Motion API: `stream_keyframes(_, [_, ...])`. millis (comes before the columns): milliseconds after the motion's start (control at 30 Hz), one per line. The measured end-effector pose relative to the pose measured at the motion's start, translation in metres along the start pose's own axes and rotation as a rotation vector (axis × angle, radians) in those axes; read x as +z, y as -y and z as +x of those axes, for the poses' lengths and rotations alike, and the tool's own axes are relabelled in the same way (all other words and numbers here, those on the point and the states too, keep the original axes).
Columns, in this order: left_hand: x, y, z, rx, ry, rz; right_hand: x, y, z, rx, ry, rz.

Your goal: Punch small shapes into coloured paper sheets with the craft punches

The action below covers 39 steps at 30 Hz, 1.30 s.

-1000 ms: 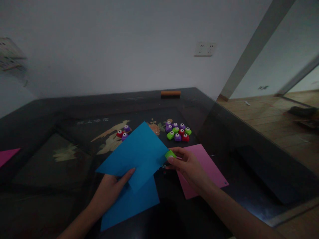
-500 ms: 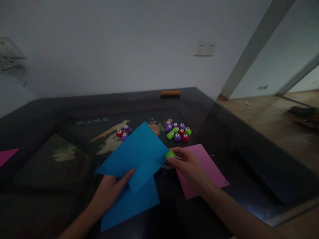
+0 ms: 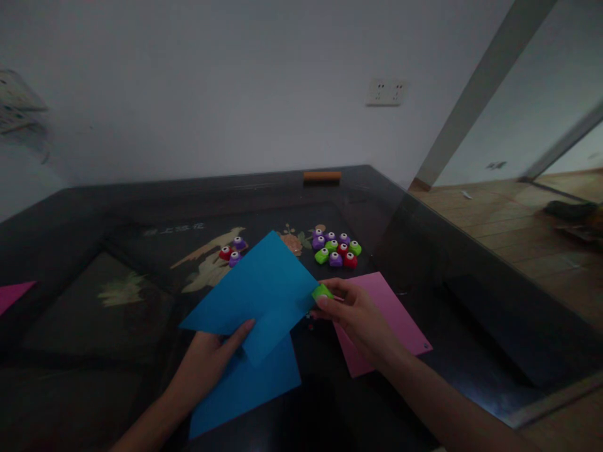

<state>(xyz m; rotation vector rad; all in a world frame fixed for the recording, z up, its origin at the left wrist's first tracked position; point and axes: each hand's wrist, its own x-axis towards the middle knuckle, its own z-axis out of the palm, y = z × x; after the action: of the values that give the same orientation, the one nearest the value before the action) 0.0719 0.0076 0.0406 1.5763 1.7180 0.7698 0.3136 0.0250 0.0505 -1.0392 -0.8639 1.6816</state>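
A blue sheet is raised at a slant, pinched near its lower edge by my left hand, thumb on top and fingers hidden beneath. Under it, a second blue sheet lies on the dark table. At the raised sheet's right corner, my right hand pinches a green clip with an eye on it. A pink sheet lies partly beneath my right hand and forearm.
Several eye-topped clips in green, purple and red sit beyond the sheets; three more lie left. An orange-brown stick rests at the back of the table. Right, a dark flat object; far left, a pink corner.
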Motion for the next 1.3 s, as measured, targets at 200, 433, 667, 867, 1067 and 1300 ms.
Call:
stream_keyframes(200, [-0.0009,-0.0009,-0.0007,-0.003,-0.011,0.024,-0.0015,-0.0003,0.0002,-0.006,-0.009,-0.015])
stream_keyframes(433, [-0.0011,-0.0013,-0.0004,-0.004,-0.021,0.044,-0.001,-0.0012,0.0009,-0.011,0.006,-0.026])
stream_keyframes(667, [-0.001,-0.0033,-0.0006,-0.013,-0.025,0.03,-0.0012,0.0001,0.0002,-0.012,-0.011,-0.029])
stream_keyframes(867, [-0.0004,-0.0042,-0.002,-0.027,-0.038,0.036,-0.0027,-0.0038,0.0018,-0.025,-0.004,-0.015])
stream_keyframes(1067, [-0.0001,-0.0025,-0.0021,-0.011,-0.05,0.044,-0.0026,-0.0035,0.0019,-0.036,-0.007,-0.024])
stream_keyframes(1300, [0.0002,-0.0014,-0.0021,-0.006,-0.046,0.058,-0.0011,0.0002,-0.0001,-0.02,-0.012,-0.023])
